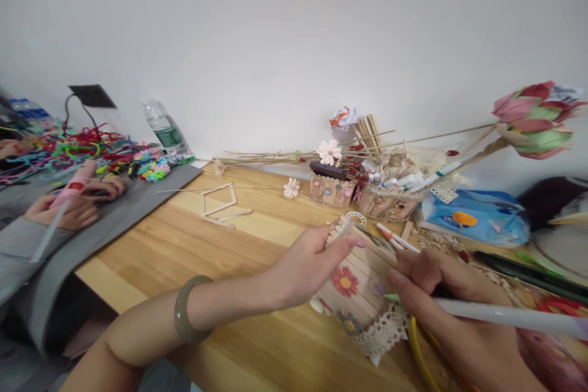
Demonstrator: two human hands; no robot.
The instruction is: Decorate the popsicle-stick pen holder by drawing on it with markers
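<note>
My left hand (305,266) grips the upper edge of a craft-stick box (367,278), its thumb lying near a small pink piece. The box is tilted. Its wooden face carries a red flower (344,281), and white lace (380,335) runs along its lower edge. In my right hand (463,312) is a white marker (509,313), held with its back end pointing right. The marker's tip is hidden behind my fingers, which are at the right side of the box; I cannot tell whether the tip touches it.
Small decorated stick baskets (331,188) stand by the wall, with a blue wipes pack (475,217) to their right. Loose craft sticks (219,202) lie on the table. At left, another person's hand (68,211) holds a pink glue gun (76,182) near colourful pipe cleaners (92,150).
</note>
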